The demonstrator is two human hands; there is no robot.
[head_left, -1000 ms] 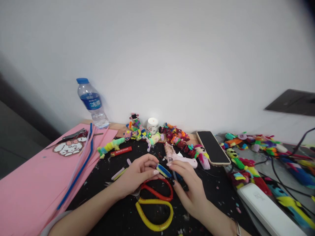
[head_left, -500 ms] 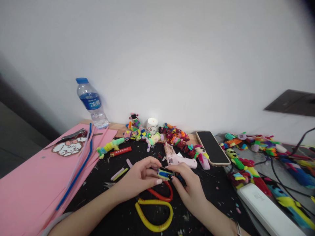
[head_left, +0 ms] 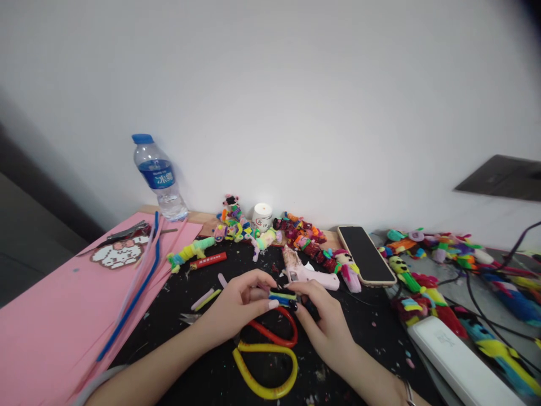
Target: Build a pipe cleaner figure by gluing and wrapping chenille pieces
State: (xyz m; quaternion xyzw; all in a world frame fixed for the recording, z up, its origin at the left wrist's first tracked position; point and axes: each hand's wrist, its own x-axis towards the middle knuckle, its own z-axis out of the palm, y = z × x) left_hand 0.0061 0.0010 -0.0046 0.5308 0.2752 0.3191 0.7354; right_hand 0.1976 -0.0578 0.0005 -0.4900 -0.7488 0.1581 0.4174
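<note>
Between my two hands is a small bundle of blue, yellow-green and black pipe cleaner pieces (head_left: pixel 282 297). My left hand (head_left: pixel 243 301) pinches its left end, with the thumb in front and the fingers behind. At the right end, my right hand (head_left: pixel 319 316) is closed on it between thumb and forefinger. Just below the hands lie scissors (head_left: pixel 265 389) with one yellow and one red handle, their blade tips poking out left of my left wrist. Short lilac and yellow-green pipe cleaner pieces (head_left: pixel 206 300) rest beside my left hand.
A pale pink glue gun (head_left: pixel 315 277) lies behind my hands, near a phone (head_left: pixel 367 256). Fuzzy figures line the wall around a white cup (head_left: pixel 262 217). A water bottle (head_left: pixel 158 177) stands back left, by pink sheets (head_left: pixel 51 316) and long pipe cleaners (head_left: pixel 127 316). A white box (head_left: pixel 460 361) sits right.
The bundle has turned slightly between my fingers, showing more of its black and yellow-green side. Both hands stay in nearly the same place.
</note>
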